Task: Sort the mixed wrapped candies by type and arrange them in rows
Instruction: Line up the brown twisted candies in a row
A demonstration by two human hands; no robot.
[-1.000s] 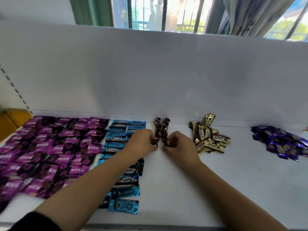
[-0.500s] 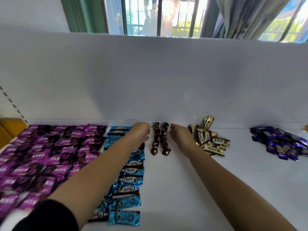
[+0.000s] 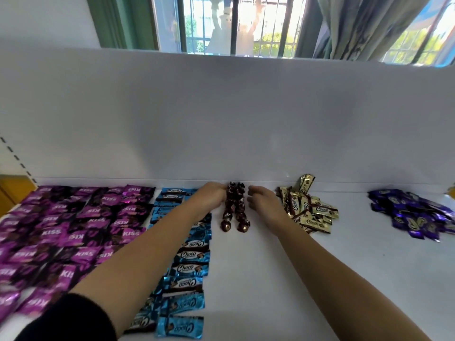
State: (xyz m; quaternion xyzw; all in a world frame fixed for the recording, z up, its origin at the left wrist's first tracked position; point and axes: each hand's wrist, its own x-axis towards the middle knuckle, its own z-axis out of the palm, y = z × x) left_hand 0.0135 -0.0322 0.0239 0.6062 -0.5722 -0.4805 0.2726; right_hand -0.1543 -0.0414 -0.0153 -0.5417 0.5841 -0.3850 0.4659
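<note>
Two short rows of dark brown twist-wrapped candies (image 3: 235,207) run from the back wall toward me at the table's middle. My left hand (image 3: 212,198) lies against their left side and my right hand (image 3: 261,202) lies just off their right side, fingers loosely bent toward the far end; neither holds a candy. To the left lie rows of blue Choco candies (image 3: 189,262), partly under my left forearm, and a wide block of purple Kiss candies (image 3: 73,225). A heap of gold Choco candies (image 3: 310,210) sits right of my right hand, and a pile of dark violet candies (image 3: 413,212) lies far right.
A white upright board (image 3: 221,119) closes off the back of the white table (image 3: 258,279). A yellow-orange object (image 3: 12,190) stands beyond the table's left edge. Window bars and a curtain show above the board.
Both hands let go of the near ends of the brown candies and slid forward along the two rows to their far end, flanking them. The rows now end in two round candies nearest me.
</note>
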